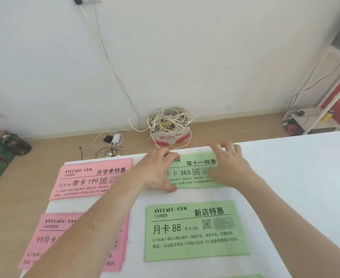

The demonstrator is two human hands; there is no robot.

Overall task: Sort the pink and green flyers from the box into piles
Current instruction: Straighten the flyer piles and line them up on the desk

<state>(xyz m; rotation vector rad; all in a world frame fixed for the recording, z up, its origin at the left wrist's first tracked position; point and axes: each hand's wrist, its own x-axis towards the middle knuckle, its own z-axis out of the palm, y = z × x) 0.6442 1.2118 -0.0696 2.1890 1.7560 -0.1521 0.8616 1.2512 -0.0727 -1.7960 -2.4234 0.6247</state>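
We set both hands on the far green flyer (197, 173). The right hand (230, 167) lies flat and released. The left hand (157, 169) brackets the flyer's end; we cannot confirm a pinch. Probable purpose: squaring it on the tabletop (285, 177). Pink flyers (89, 179) lie left of the left hand.
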